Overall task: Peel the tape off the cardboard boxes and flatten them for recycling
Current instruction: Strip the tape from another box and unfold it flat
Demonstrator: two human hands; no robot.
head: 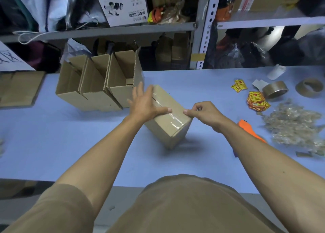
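You're standing at a wide pale-blue surface [52, 136], with grey metal shelving [202, 39] running behind it, crammed with bags and cartons. Three open-topped corrugated boxes [98, 85] are sitting in a row at the back left, and flattened cardboard [19, 88] is lying at the far left edge. The sealed cardboard box [168, 120] is sitting mid-surface, turned at an angle, with glossy clear tape [173, 119] running along its top seam. Off to your right, a crinkly heap of peeled tape [292, 125] is piling up beside an orange tool [249, 129], a brown tape roll [275, 89] and yellow-and-red stickers [256, 99]. Your left hand [146, 104] is lying flat, fingers spread, pressing on the box top. Your right hand [202, 112] is curling at the box's right edge, fingertips pinching there; whether it's gripping tape, I cannot tell.
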